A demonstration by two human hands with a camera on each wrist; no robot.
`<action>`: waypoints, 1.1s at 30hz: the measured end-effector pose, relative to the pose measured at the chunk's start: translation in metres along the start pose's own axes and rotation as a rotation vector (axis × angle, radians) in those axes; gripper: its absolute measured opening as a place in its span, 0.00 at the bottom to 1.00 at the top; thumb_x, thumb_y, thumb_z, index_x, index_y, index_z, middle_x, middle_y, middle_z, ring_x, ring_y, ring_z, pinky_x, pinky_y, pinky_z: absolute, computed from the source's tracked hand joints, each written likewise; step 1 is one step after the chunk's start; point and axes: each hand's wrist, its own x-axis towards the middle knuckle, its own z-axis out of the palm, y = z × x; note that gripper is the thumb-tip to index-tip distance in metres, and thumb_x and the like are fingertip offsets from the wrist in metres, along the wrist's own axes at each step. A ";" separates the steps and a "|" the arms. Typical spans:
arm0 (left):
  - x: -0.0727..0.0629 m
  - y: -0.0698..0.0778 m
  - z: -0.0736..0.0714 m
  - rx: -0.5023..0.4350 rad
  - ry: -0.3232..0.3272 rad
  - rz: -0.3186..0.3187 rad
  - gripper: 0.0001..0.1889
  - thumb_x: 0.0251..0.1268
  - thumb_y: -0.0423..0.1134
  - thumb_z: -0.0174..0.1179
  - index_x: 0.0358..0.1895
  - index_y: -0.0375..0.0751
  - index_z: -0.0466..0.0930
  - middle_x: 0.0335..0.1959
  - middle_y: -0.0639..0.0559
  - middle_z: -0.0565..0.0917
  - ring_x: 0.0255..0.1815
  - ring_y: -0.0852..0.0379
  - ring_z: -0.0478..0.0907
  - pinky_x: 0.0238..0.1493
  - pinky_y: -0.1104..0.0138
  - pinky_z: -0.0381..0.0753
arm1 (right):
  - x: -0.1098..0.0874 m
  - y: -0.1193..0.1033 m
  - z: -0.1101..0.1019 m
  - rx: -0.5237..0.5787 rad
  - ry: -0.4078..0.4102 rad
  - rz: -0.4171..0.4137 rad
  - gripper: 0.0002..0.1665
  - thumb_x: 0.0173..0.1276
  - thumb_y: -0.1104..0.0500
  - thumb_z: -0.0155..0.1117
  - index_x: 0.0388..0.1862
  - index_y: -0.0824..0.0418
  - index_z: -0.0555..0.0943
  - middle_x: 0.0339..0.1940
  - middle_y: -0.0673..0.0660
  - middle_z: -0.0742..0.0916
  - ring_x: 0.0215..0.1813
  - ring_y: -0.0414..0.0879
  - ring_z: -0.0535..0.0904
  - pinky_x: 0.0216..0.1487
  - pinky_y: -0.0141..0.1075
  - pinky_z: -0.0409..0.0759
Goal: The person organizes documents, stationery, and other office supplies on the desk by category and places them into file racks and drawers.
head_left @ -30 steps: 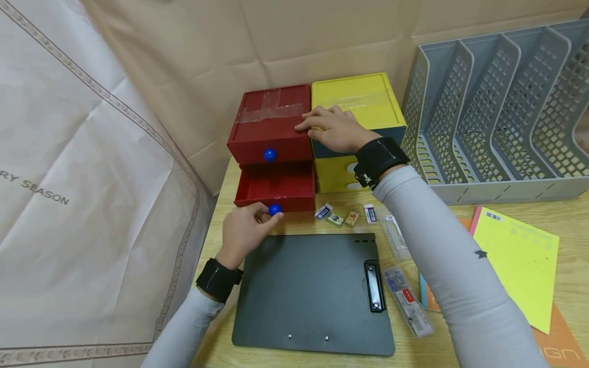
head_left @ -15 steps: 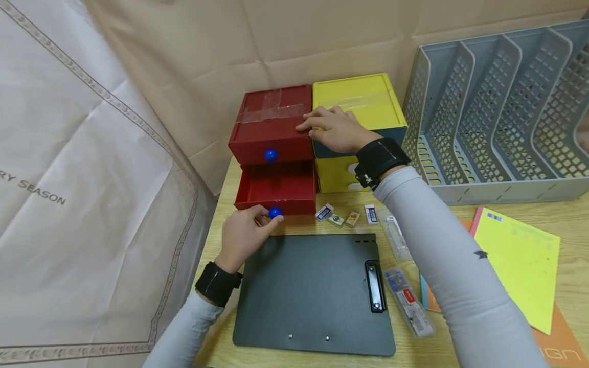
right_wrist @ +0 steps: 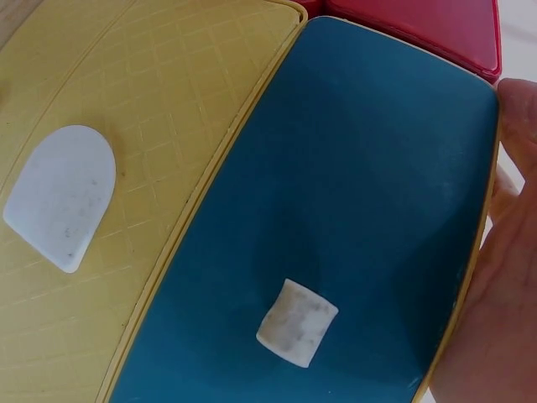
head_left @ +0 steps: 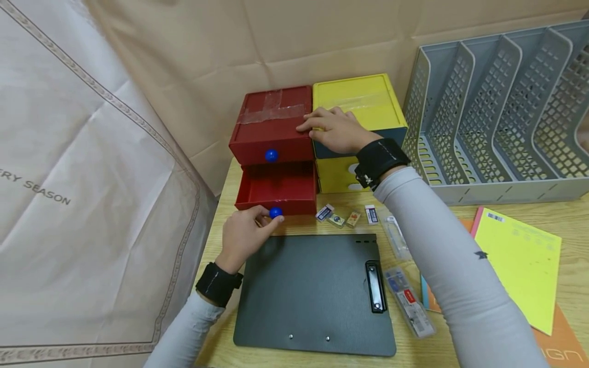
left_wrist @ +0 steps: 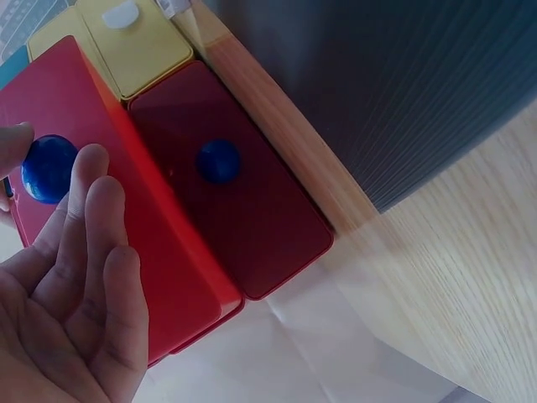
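Observation:
My left hand pinches the blue drawer knob between thumb and fingertips. This knob belongs to the lower red drawer, which stands pulled out, with a bare red inside showing. Above it the upper red drawer, with its own blue knob, is shut in the red drawer box. Fingers spread, my right hand rests across the tops of the red box and the yellow drawer box. In the right wrist view it lies beside the blue-green drawer front.
A dark clipboard lies in front of the open drawer. Several small erasers are to the right of it. Farther right are clear plastic cases, a yellow notebook and a grey file rack.

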 end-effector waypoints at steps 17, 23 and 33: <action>-0.006 0.000 0.002 0.019 -0.061 0.018 0.21 0.63 0.60 0.67 0.34 0.44 0.87 0.21 0.56 0.82 0.20 0.59 0.72 0.21 0.68 0.71 | -0.002 -0.001 0.000 0.003 -0.001 -0.004 0.25 0.83 0.51 0.45 0.74 0.44 0.73 0.80 0.54 0.66 0.74 0.59 0.58 0.72 0.58 0.52; -0.011 0.003 0.017 0.038 -0.182 0.083 0.19 0.64 0.55 0.68 0.41 0.42 0.88 0.34 0.51 0.90 0.32 0.55 0.84 0.30 0.66 0.81 | -0.001 -0.001 0.000 0.004 -0.003 -0.010 0.25 0.83 0.51 0.45 0.74 0.45 0.73 0.79 0.53 0.67 0.74 0.59 0.58 0.71 0.57 0.52; -0.011 0.017 0.044 0.102 -0.474 0.260 0.32 0.70 0.64 0.56 0.74 0.59 0.69 0.73 0.50 0.74 0.65 0.46 0.78 0.62 0.49 0.79 | 0.000 0.000 0.000 -0.001 -0.001 -0.018 0.25 0.83 0.51 0.45 0.74 0.45 0.73 0.79 0.53 0.67 0.74 0.59 0.58 0.70 0.57 0.53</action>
